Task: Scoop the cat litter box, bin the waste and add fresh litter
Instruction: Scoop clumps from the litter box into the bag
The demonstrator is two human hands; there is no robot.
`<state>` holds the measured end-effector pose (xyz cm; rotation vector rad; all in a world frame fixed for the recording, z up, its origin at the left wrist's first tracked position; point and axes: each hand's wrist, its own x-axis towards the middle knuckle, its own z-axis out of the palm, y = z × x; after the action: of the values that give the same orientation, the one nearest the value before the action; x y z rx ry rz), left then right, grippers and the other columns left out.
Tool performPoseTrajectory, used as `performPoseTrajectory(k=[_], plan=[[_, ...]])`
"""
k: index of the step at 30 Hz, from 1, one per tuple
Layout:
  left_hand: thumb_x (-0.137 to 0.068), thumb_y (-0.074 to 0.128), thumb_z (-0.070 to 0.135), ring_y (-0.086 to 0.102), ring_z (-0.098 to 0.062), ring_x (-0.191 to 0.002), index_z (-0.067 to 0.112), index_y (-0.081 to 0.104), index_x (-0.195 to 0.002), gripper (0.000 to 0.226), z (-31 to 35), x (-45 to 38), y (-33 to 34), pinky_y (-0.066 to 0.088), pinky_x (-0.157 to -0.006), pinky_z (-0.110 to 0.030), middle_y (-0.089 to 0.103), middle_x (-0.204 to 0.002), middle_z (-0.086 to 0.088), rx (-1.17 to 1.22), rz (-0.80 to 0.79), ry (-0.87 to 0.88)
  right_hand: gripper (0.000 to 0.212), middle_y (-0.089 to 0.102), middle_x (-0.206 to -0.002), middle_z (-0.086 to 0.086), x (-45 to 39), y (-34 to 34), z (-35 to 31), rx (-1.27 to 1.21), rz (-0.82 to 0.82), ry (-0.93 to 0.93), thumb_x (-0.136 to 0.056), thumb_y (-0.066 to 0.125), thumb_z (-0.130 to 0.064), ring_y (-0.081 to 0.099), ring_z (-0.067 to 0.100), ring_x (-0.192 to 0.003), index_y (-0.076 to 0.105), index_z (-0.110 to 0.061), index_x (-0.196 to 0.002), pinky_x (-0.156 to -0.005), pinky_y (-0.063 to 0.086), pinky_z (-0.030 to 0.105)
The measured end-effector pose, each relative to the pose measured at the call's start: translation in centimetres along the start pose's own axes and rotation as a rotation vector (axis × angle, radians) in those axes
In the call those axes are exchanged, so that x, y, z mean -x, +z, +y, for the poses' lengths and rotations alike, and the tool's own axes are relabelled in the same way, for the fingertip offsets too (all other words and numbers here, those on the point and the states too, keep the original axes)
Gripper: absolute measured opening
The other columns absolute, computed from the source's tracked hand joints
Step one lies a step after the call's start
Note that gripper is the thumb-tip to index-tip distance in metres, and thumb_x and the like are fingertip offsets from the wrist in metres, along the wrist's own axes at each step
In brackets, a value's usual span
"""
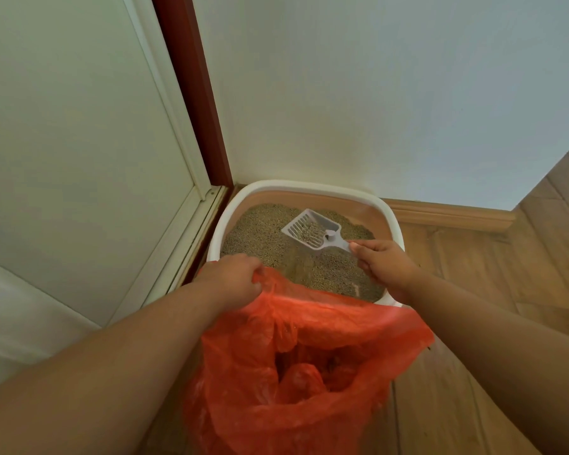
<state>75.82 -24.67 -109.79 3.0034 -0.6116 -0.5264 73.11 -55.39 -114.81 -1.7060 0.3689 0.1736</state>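
Scoop (311, 232) (loaded) in right fist (383, 262)

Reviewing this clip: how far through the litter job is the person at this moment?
Midway through scooping. Done: the red bag is open beside the litter box, with dark lumps inside, unclear what. In hand: the right hand holds the scoop, loaded with litter, above the box; the left hand grips the bag's rim. Left: emptying this scoop into the bag and adding fresh litter; no litter supply is in view.

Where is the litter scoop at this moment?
In the head view, the scoop is right of centre, over the litter inside the litter box; the right hand grips its handle, and the red bag hangs nearer the camera.
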Motion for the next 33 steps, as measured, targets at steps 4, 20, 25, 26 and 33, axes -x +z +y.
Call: performPoseTrajectory(k=[4, 20, 25, 26, 33], plan=[[-0.092, 0.056, 0.04, 0.056, -0.02, -0.116, 0.033, 0.057, -0.128, 0.037, 0.2, 0.1, -0.2, 0.049, -0.096, -0.045, 0.057, -0.123, 0.005, 0.003, -0.013, -0.006, 0.024, 0.045, -0.056, -0.009, 0.4, -0.2, -0.1, 0.036, -0.021, -0.02, -0.101, 0.064, -0.028, 0.038, 0.003, -0.047, 0.075, -0.019, -0.121, -0.045, 0.035, 0.017], [-0.093, 0.051, 0.026, 0.057, -0.018, -0.118, 0.044, 0.061, -0.121, 0.035, 0.0, 0.5, -0.9, 0.05, -0.099, -0.047, 0.058, -0.127, 0.007, 0.048, -0.013, -0.003, 0.018, 0.045, -0.052, -0.01, 1.8, -2.4, -3.9, 0.091, 0.001, -0.072, -0.099, 0.066, -0.026, 0.037, 0.005, -0.047, 0.078, -0.023, -0.112, -0.047, 0.031, 0.02], [-0.093, 0.05, 0.024, 0.056, -0.02, -0.119, 0.042, 0.062, -0.123, 0.037, -0.1, 0.6, -0.9, 0.049, -0.099, -0.047, 0.056, -0.128, 0.007, 0.036, -0.032, -0.011, 0.022, 0.036, -0.06, -0.002, 2.2, -4.0, -4.9, 0.078, -0.1, -0.073, -0.1, 0.065, -0.025, 0.029, 0.011, -0.053, 0.077, -0.021, -0.118, -0.048, 0.023, 0.023], [-0.093, 0.05, 0.023, 0.056, -0.02, -0.118, 0.041, 0.062, -0.124, 0.037, -0.2, 0.7, -0.9, 0.05, -0.099, -0.047, 0.056, -0.127, 0.007, 0.034, -0.039, -0.015, 0.023, 0.035, -0.06, -0.001, 2.4, -4.4, -5.4, 0.092, -0.13, -0.076, -0.1, 0.065, -0.024, 0.028, 0.011, -0.054, 0.077, -0.02, -0.119, -0.049, 0.023, 0.023], [-0.095, 0.049, 0.031, 0.058, -0.024, -0.105, 0.024, 0.067, -0.118, 0.03, -0.6, 0.8, -1.1, 0.053, -0.092, -0.048, 0.049, -0.103, 0.004, -0.022, -0.039, -0.067, 0.021, 0.055, -0.061, -0.004, 5.3, -5.1, -9.9, 0.592, -0.476, -0.182, -0.096, 0.07, -0.025, 0.044, 0.012, -0.058, 0.079, -0.031, -0.114, -0.053, 0.038, 0.022]])
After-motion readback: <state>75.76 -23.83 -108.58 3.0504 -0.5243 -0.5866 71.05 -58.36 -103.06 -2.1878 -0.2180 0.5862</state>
